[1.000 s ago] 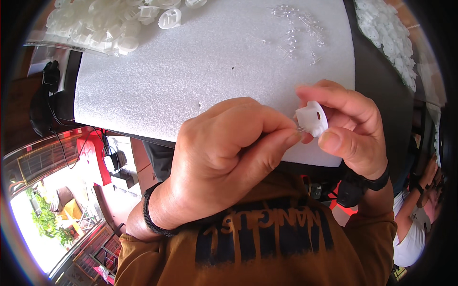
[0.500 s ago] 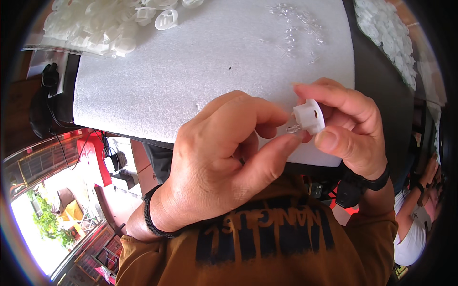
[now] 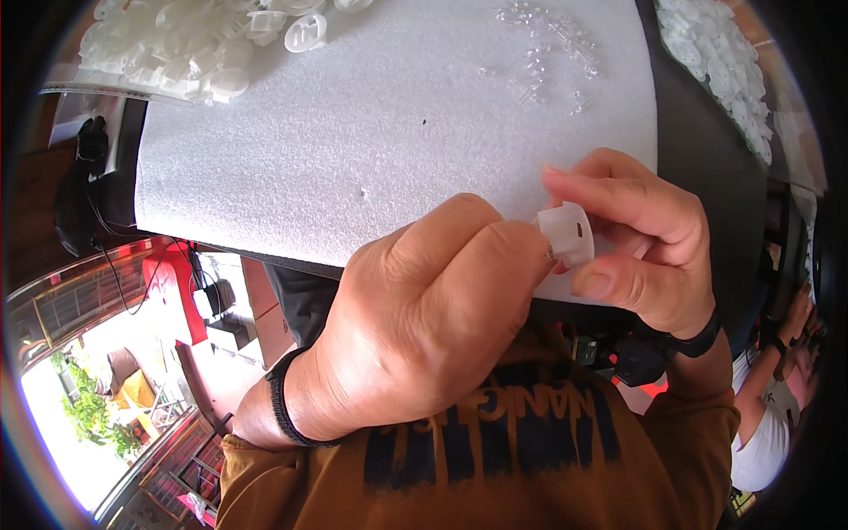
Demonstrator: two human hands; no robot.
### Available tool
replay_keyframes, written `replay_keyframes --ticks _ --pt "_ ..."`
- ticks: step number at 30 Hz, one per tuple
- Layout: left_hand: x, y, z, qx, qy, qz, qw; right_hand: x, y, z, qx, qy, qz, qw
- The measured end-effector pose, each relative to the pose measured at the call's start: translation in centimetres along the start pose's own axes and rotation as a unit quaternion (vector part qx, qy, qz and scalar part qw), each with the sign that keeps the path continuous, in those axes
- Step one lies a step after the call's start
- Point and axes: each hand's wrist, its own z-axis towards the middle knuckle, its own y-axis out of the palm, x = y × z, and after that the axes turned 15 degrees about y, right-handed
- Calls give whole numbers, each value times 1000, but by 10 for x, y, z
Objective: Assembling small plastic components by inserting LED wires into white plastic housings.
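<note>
My right hand [image 3: 640, 234] pinches a small round white plastic cap [image 3: 567, 233] between thumb and fingers, just above the near edge of a white foam sheet [image 3: 371, 132]. My left hand [image 3: 424, 318] is closed, its fingertips pressed against the cap's left side; whatever small piece they hold is hidden. A pile of similar white plastic caps [image 3: 190, 44] lies at the sheet's far left. Several tiny clear parts [image 3: 548, 44] are scattered at the far right of the sheet.
Another heap of white plastic pieces [image 3: 720, 62] lies on the dark table [image 3: 707, 168] to the right. A black cabled device [image 3: 79, 185] sits left of the foam. Another person in a white top [image 3: 768, 424] is at the lower right.
Both hands have stayed together on the cap, which has tilted a little. My left fingers have closed tighter against it.
</note>
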Motion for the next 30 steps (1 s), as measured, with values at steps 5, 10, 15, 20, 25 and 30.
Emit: replay_keyframes --ticks 5,10,15,20,25,30 --pt "1 1 1 -14 20 37 999 -1 -1 0 7 -13 -49 999" --pt "0 -1 2 -35 -5 32 999 -2 -3 4 6 -31 -80 996" --pt "3 1 1 -49 -22 46 998 -2 0 6 17 -73 -90 993" --pt "4 -9 2 -29 3 15 999 -9 1 0 17 -31 -26 999" --pt "-5 -42 0 -30 -90 42 995 -36 -4 -24 183 -89 -114 972" --pt "-28 -75 10 -30 -129 140 981 -69 -66 -65 534 -187 -184 804"
